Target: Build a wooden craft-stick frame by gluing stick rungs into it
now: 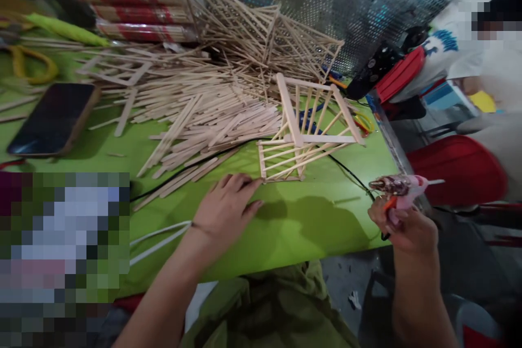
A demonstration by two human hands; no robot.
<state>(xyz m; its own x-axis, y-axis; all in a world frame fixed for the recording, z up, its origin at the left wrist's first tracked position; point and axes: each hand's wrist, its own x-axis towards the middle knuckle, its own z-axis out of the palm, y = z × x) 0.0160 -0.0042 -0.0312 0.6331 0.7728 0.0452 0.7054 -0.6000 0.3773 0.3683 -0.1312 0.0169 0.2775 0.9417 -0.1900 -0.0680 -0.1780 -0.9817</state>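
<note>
Free tabletop point(281, 234) in front, wooden frame point(322, 139) behind, black cord point(350, 173) alongside

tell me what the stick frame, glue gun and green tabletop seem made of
Stick frame: probably bare wood, matte, judging by its pale tan color.
Glue gun: pink part likely smooth plastic, going by its even color; front looks glittery, material unclear.
Green tabletop: perhaps plastic or laminate, given its smooth, soft sheen.

A slatted wooden frame point(322, 139) stands near a pink glue gun point(402, 187).
</note>
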